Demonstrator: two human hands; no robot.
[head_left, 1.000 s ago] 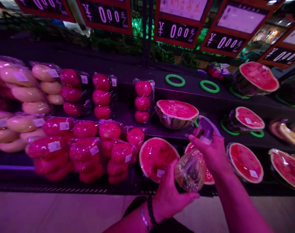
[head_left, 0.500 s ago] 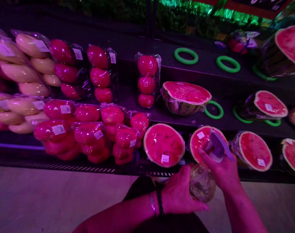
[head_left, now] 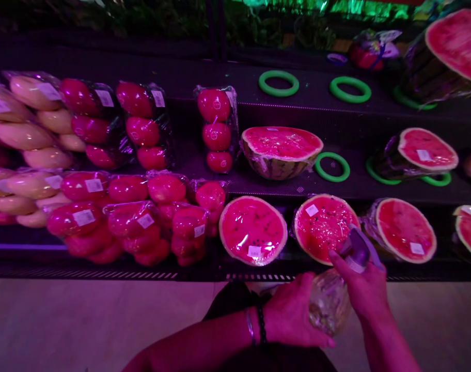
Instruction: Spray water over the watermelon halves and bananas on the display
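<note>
Below the shelf's front edge, my left hand (head_left: 289,312) is closed around the side of a rounded, clear-wrapped pack (head_left: 328,299); its contents look pale and brownish, but I cannot make out what they are. My right hand (head_left: 367,292) grips a purple hand-held tool with a curved handle (head_left: 357,250), just above the pack. The tool's exact kind is unclear. Its upper end overlaps the lower right rim of a wrapped watermelon half (head_left: 323,227) in the view. I cannot tell whether it touches the melon.
More cut watermelons, including one half (head_left: 253,230) at the front, stand on the dark stepped shelf (head_left: 204,178). Green rings (head_left: 332,167) lie on the upper steps. Wrapped packs of red fruit (head_left: 216,135) and pale fruit (head_left: 22,135) fill the left side.
The view has shifted, so the shelf goods sit further left. Both hands appear slightly lower and to the right, still holding the pack and the purple tool.
</note>
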